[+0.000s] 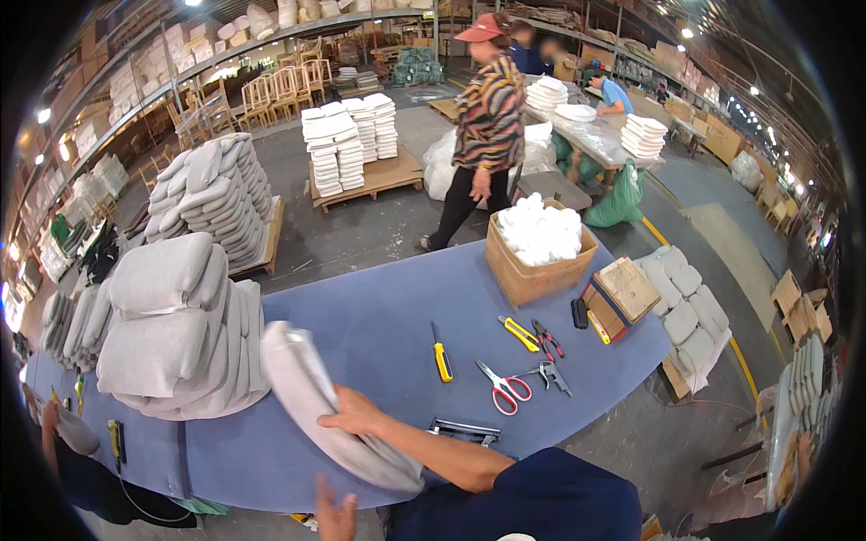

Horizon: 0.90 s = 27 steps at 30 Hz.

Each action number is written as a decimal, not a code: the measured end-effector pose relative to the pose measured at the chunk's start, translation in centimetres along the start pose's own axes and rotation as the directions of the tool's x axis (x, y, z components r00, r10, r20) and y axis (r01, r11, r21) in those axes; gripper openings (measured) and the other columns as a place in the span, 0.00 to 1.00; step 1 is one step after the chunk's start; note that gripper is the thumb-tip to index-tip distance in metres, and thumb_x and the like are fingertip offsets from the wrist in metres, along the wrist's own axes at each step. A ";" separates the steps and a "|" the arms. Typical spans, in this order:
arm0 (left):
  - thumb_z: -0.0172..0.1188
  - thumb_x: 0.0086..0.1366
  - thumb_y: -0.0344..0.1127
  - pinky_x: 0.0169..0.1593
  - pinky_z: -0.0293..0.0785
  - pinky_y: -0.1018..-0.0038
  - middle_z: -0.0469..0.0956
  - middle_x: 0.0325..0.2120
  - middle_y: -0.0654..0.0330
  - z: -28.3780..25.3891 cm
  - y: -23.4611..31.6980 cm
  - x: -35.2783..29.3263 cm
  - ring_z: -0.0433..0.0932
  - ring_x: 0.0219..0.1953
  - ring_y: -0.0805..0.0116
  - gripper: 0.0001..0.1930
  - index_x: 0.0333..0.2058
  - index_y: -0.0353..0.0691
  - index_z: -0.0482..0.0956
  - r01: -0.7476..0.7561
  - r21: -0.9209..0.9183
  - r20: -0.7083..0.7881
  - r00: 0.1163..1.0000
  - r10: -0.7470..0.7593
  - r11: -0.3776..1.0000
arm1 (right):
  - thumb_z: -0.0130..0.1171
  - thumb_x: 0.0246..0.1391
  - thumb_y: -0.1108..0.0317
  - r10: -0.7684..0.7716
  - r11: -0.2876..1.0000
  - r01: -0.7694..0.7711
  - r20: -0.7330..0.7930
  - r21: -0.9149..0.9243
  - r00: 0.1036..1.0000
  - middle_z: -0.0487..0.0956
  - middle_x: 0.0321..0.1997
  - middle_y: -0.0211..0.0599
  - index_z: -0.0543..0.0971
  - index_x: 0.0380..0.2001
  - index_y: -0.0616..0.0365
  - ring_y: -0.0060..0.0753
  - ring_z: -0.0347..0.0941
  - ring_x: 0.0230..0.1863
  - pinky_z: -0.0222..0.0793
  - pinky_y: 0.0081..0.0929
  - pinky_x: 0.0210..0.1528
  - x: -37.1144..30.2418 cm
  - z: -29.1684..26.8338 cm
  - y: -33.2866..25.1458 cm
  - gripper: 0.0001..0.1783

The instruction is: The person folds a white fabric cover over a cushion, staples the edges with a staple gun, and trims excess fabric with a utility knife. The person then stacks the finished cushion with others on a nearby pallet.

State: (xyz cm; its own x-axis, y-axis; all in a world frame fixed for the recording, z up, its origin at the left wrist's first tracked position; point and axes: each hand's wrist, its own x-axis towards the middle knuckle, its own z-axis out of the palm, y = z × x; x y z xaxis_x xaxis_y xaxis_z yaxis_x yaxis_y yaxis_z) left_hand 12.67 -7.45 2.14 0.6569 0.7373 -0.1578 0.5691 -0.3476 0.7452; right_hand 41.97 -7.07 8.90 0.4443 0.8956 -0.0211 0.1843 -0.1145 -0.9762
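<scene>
My right hand [356,413] grips a grey upholstered seat cushion [311,397] by its side, thumb on the near face. The cushion stands tilted on edge over the blue-covered table [361,307], slightly blurred. My left hand [336,516] is below it at the table's near edge, apart from the cushion, fingers spread and smeared a little by motion. Left of the held cushion rises a stack of grey cushions [167,338]. Close to my right forearm lies a black and silver metal tool [465,433], partly hidden.
Right on the table lie a yellow screwdriver [442,361], red-handled scissors [505,389], an air blow gun [552,377], a yellow utility knife [519,334] and pliers [547,339]. Behind stands a carton of white stuffing [537,270]. A person [490,117] walks beyond the table.
</scene>
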 end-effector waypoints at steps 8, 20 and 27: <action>0.77 0.58 0.42 0.75 0.53 0.48 0.59 0.71 0.35 -9.3 12.9 0.9 0.59 0.73 0.36 0.50 0.72 0.31 0.58 -0.298 0.243 -0.768 0.523 0.370 0.923 | 0.75 0.40 0.64 -0.174 0.664 0.623 0.724 -0.414 0.667 0.87 0.45 0.41 0.76 0.63 0.48 0.51 0.83 0.49 0.76 0.47 0.51 2.6 -6.2 -13.1 0.41; 0.77 0.50 0.42 0.61 0.73 0.54 0.79 0.56 0.36 5.3 3.3 -0.7 0.78 0.58 0.35 0.49 0.69 0.32 0.65 0.011 0.053 -0.297 0.955 0.005 0.999 | 0.75 0.47 0.56 -0.470 0.708 0.565 0.315 -0.423 0.824 0.73 0.69 0.48 0.81 0.57 0.50 0.54 0.67 0.70 0.62 0.47 0.72 -5.4 -5.4 2.7 0.33; 0.75 0.54 0.41 0.55 0.78 0.55 0.79 0.55 0.36 0.5 12.0 3.4 0.82 0.53 0.39 0.53 0.75 0.40 0.55 -0.024 0.108 -0.060 0.998 0.030 0.994 | 0.66 0.60 0.58 -0.081 0.960 0.023 -0.196 -0.281 0.977 0.81 0.57 0.45 0.82 0.53 0.55 0.52 0.78 0.56 0.74 0.42 0.59 -14.8 -10.6 8.2 0.21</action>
State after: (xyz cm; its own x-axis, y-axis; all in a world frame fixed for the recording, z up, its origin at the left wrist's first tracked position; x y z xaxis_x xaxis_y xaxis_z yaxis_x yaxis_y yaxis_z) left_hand 21.92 -9.42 10.21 0.6431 0.7597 -0.0963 0.6034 -0.4253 0.6746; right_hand 46.15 -25.84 3.46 0.5914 0.8001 0.1006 0.4332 -0.2100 -0.8765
